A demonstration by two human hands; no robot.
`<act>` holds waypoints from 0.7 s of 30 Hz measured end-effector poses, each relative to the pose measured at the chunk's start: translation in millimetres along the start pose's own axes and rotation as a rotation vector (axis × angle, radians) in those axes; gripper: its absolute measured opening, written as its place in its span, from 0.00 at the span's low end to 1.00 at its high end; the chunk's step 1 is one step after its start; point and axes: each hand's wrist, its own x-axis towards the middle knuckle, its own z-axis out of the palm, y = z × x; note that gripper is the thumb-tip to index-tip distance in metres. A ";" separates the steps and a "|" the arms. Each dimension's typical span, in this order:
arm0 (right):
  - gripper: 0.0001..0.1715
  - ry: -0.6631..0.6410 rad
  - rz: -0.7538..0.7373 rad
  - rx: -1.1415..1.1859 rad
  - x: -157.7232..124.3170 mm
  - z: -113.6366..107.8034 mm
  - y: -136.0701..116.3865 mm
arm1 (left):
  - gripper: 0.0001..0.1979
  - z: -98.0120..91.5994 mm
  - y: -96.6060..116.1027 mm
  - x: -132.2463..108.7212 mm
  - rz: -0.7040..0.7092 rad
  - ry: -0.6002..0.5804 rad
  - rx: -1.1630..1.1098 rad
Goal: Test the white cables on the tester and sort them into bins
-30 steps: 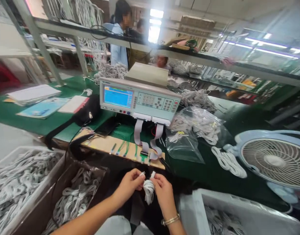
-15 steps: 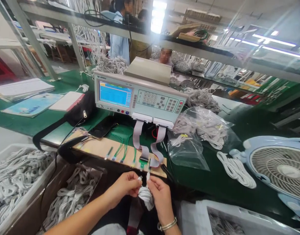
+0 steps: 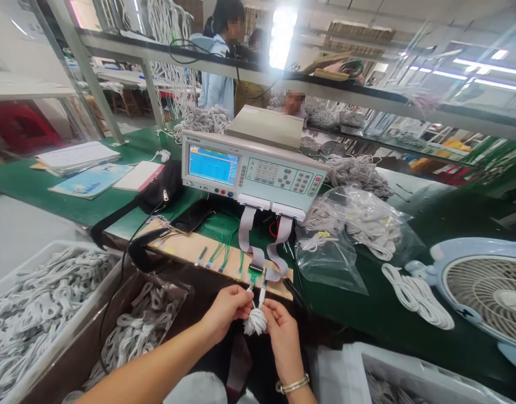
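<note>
A coiled white USB cable hangs between my hands at the front edge of the bench. My left hand pinches its smaller plug, close against the green connector board. With thumb and fingers my right hand grips the larger white plug, which points at the second connector beside that board. Whether either plug is fully seated cannot be made out. Grey ribbon cables run from the board area up to a tester with a lit blue screen.
Boxes of bundled cables stand at the left, and a white bin at lower right. A blue fan, a loose cable bundle and bagged cables lie on the right. Papers rest at left. People are behind the shelf.
Both hands have moved slightly forward with the cable, bringing its plugs up to the connectors. The view has shifted, so the bench appears farther right.
</note>
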 end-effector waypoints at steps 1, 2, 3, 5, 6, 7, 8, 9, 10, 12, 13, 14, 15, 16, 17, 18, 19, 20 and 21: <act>0.14 0.005 0.001 -0.002 -1.6 0.1 1.1 | 0.13 1.5 -1.5 -1.3 0.013 0.007 -0.037; 0.14 0.010 0.000 -0.004 -3.0 0.2 2.3 | 0.13 3.0 -2.8 -2.7 0.024 0.006 -0.075; 0.14 0.017 -0.004 -0.002 -4.1 0.3 3.6 | 0.14 4.5 -3.9 -4.1 0.032 0.004 -0.111; 0.14 0.020 -0.017 0.009 -5.2 0.0 6.2 | 0.14 6.8 -5.1 -6.2 0.038 -0.003 -0.162; 0.14 0.015 -0.022 0.019 -5.3 -0.4 7.4 | 0.14 7.8 -5.4 -6.7 0.038 -0.005 -0.171; 0.14 0.006 -0.024 0.030 -5.2 -1.0 8.3 | 0.14 8.5 -5.5 -6.9 0.037 -0.004 -0.170; 0.14 -0.003 -0.023 0.038 -5.1 -1.5 9.0 | 0.14 9.2 -5.5 -6.7 0.037 0.000 -0.163; 0.14 -0.009 -0.021 0.041 -5.0 -2.1 9.3 | 0.14 9.8 -5.7 -6.3 0.040 0.009 -0.154; 0.14 -0.014 -0.020 0.041 -5.0 -2.6 9.4 | 0.14 10.4 -6.0 -5.7 0.048 0.022 -0.147; 0.15 -0.019 -0.024 0.034 -5.0 -3.0 8.6 | 0.14 11.4 -7.3 -4.2 0.062 0.048 -0.149; 0.16 -0.018 -0.027 0.030 -5.1 -2.9 8.1 | 0.14 11.6 -8.2 -3.3 0.067 0.055 -0.156; 0.16 -0.016 -0.030 0.027 -5.2 -2.5 7.6 | 0.14 11.6 -9.1 -2.4 0.069 0.056 -0.161; 0.16 -0.012 -0.034 0.027 -5.2 -2.0 7.3 | 0.14 11.1 -9.9 -1.5 0.072 0.055 -0.162; 0.17 -0.007 -0.035 0.028 -5.0 -1.4 7.0 | 0.14 10.2 -10.4 -0.7 0.080 0.052 -0.156; 0.17 -0.001 -0.034 0.029 -4.5 -0.9 6.9 | 0.14 8.8 -10.4 0.2 0.090 0.053 -0.145; 0.17 0.004 -0.030 0.030 -3.7 -0.5 6.9 | 0.14 7.1 -9.7 0.9 0.099 0.053 -0.127; 0.17 0.007 -0.024 0.030 -2.5 -0.5 6.9 | 0.15 5.2 -8.3 1.5 0.100 0.043 -0.105; 0.17 0.009 -0.014 0.028 -0.8 -0.8 6.8 | 0.15 3.3 -6.3 1.9 0.091 0.023 -0.080; 0.18 0.009 -0.003 0.023 1.4 -1.5 6.6 | 0.16 1.7 -3.7 2.2 0.071 -0.003 -0.057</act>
